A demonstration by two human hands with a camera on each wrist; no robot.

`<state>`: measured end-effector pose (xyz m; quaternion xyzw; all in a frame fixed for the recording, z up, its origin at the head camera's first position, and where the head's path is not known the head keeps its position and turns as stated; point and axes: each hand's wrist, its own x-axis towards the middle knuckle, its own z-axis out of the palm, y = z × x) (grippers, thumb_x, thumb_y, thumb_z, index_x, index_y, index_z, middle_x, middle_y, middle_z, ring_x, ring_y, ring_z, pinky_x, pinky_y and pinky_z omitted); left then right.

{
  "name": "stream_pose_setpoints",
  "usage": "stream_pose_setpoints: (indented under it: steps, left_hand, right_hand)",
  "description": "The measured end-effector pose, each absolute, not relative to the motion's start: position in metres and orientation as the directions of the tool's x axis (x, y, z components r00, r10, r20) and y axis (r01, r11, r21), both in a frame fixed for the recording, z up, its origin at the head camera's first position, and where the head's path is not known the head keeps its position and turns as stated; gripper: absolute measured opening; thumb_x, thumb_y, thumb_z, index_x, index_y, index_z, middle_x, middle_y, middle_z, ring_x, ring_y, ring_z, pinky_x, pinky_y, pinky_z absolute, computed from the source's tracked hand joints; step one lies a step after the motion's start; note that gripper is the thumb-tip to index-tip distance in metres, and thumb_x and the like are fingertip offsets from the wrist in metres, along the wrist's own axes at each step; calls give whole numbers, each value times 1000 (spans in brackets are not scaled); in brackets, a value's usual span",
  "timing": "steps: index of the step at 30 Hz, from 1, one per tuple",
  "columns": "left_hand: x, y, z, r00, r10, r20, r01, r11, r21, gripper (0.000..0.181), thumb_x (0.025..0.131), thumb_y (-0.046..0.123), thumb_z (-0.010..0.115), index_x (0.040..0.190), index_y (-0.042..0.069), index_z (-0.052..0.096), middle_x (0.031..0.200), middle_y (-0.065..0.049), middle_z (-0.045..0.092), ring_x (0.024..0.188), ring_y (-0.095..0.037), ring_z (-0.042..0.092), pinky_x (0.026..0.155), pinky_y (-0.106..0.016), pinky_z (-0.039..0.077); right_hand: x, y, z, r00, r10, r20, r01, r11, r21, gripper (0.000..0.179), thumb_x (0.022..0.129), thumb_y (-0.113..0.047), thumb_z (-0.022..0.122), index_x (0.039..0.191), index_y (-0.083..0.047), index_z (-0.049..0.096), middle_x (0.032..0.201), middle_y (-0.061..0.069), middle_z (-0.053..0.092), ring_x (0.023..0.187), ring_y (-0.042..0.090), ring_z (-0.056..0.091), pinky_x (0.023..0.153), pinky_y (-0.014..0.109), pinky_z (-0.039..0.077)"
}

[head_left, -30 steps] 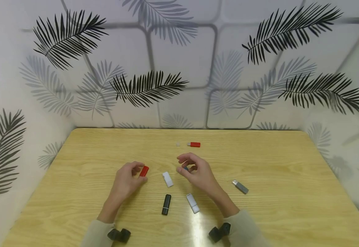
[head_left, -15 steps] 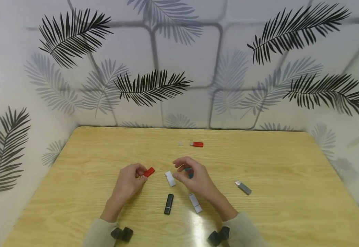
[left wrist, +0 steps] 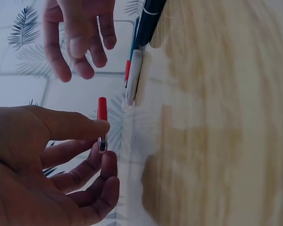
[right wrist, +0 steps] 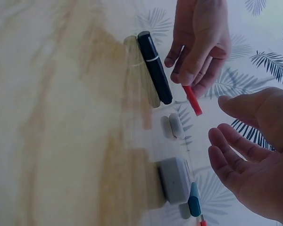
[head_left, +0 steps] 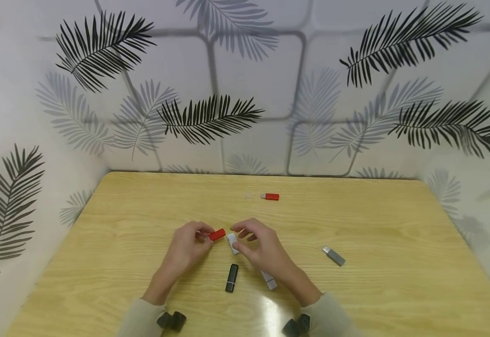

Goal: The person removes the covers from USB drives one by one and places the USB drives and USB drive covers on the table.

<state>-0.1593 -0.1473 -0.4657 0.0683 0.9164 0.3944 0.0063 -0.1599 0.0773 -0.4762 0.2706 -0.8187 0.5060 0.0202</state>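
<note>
In the head view my left hand (head_left: 190, 245) holds a red USB stick (head_left: 217, 234) above the table. The left wrist view shows thumb and fingers pinching its silvery lower end, with the red body (left wrist: 102, 108) pointing up. Just to the right, my right hand (head_left: 263, 245) hovers with fingers spread and bent a little, nothing between them. Below the two hands lies a white USB stick (head_left: 232, 243), partly behind my right thumb. A black USB stick (head_left: 231, 278) lies nearer. Another white USB stick (head_left: 269, 280) is partly covered by my right hand.
At the back of the wooden table (head_left: 143, 201) lie a second red USB stick (head_left: 272, 197) and a small clear piece (head_left: 248, 196). A grey USB stick (head_left: 333, 256) rests to the right. A teal USB stick (right wrist: 194, 200) shows in the right wrist view. A leaf-patterned wall stands behind.
My left hand has moved right with the red USB stick, which has turned flatter and points toward my right hand. My right hand has shifted left, closer to it.
</note>
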Motion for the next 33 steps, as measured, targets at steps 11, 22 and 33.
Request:
stream_pose_setpoints:
  steps: [11,22,33]
  left_hand:
    - [-151,-134,-461,-971,207,123,228,624,748,18,84,-7,78,98,5,75,92,-5,68,83,-18,64,74,-36,58]
    - [-147,-124,-457,-956,241,169,284,605,744,22,83,-7,81,100,7,76,94,-2,67,87,-18,66,74,-38,59]
    - [-149,-117,-464,-940,220,260,337,488,805,22,84,-7,81,101,5,76,97,-4,69,88,-18,68,75,-30,60]
  right_hand:
    - [-158,74,-476,-839,-430,334,-507,393,-767,28,90,-4,79,117,-5,71,112,6,70,100,22,71,83,36,60]
    - [-160,77,-477,-823,-435,366,-538,385,-750,20,89,3,78,107,-5,73,105,3,70,95,16,70,79,27,59]
    - [-162,92,-469,-816,-441,374,-547,378,-747,20,90,3,77,107,-5,72,103,1,70,90,12,70,78,27,59]
